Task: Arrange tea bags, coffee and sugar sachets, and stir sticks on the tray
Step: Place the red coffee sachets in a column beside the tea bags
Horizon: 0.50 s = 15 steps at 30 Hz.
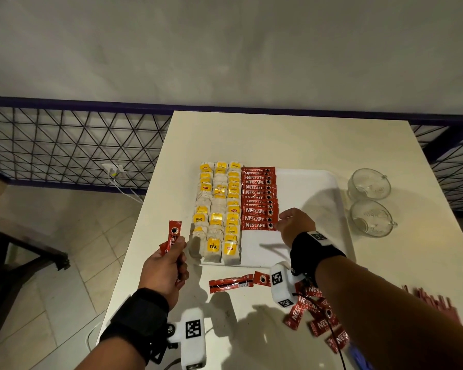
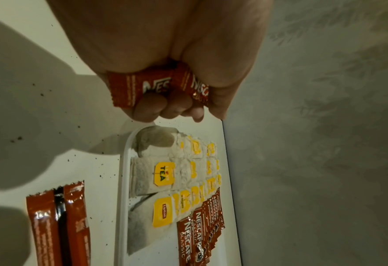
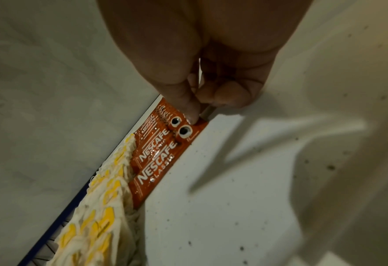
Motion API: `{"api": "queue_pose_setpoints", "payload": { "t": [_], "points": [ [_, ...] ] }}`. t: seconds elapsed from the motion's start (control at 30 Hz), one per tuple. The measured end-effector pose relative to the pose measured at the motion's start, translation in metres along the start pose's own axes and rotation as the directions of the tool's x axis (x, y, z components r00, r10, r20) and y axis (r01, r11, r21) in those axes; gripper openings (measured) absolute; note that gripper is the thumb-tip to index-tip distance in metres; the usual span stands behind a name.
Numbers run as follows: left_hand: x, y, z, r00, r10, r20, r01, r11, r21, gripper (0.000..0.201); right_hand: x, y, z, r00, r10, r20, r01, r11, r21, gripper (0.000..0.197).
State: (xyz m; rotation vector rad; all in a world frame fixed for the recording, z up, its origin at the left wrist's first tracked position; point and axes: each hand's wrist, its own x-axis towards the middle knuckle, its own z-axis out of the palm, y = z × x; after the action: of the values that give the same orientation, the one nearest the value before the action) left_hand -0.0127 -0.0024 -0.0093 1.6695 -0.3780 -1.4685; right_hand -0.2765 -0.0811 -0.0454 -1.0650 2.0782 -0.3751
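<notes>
**Left hand grips spare sachets, right fingertips at end of coffee row**

Left hand [image 1: 166,265] has fingers curled tight round a small bunch of red coffee sachets [image 1: 173,237]; the left wrist view shows two printed ends poking out under the curled fingertips [image 2: 151,106], one sachet standing up above the thumb in the head view. This hand is off the tray's near-left corner, just beside the tea bags [image 1: 219,209].

Right hand [image 1: 296,227] is over the white tray [image 1: 318,182], fingers curled down and close together. Thumb tip [image 3: 191,115] presses the cup-print end of the nearest sachet in the coffee row [image 1: 258,198]; whether the other fingers pinch that sachet cannot be told, they are bunched and in shadow.

The row lies overlapped, text face up, touching the three columns of yellow-tagged tea bags on the side away from the right fingers. Loose sachets [image 1: 231,283] lie on the table [image 1: 278,140] between the two wrists, more in a pile [image 1: 316,313] under the right forearm.
</notes>
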Motion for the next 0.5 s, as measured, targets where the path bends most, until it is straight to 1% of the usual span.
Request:
{"api": "queue_pose_setpoints", "payload": {
  "t": [0.17, 0.23, 0.3, 0.4, 0.47, 0.5],
  "points": [
    [-0.0003, -0.0011, 0.0005, 1.0, 0.001, 0.007, -0.001, 1.0, -0.001, 0.021, -0.0008, -0.0026, 0.0023, 1.0, -0.021, -0.002, 0.021, 0.999, -0.026, 0.019],
    [-0.0003, -0.0014, 0.001, 1.0, 0.001, 0.008, -0.001, 1.0, 0.0, 0.02, -0.0019, -0.0035, 0.002, 0.999, -0.031, -0.008, 0.031, 0.999, -0.044, 0.017],
    [0.0002, -0.0013, 0.001, 1.0, -0.003, 0.018, 0.003, 1.0, -0.011, 0.018, -0.0015, -0.0033, 0.003, 1.0, -0.023, -0.011, 0.022, 0.999, -0.042, 0.018],
    [-0.0003, -0.0027, 0.0006, 0.996, -0.022, 0.091, 0.028, 0.997, -0.065, 0.011, 0.0002, -0.0001, 0.0026, 1.0, -0.001, -0.013, 0.0, 1.0, -0.005, 0.025],
    [-0.0025, -0.0042, 0.0011, 0.987, -0.035, 0.157, 0.05, 0.995, -0.09, 0.013, -0.0013, 0.0013, -0.0011, 1.0, 0.0, -0.031, 0.001, 1.0, 0.025, 0.027],
    [-0.0045, -0.0046, 0.0021, 0.982, -0.039, 0.187, 0.056, 0.995, -0.087, 0.014, -0.0044, 0.0006, -0.0039, 0.998, -0.02, -0.053, 0.022, 0.999, 0.035, 0.028]
  ]
}}
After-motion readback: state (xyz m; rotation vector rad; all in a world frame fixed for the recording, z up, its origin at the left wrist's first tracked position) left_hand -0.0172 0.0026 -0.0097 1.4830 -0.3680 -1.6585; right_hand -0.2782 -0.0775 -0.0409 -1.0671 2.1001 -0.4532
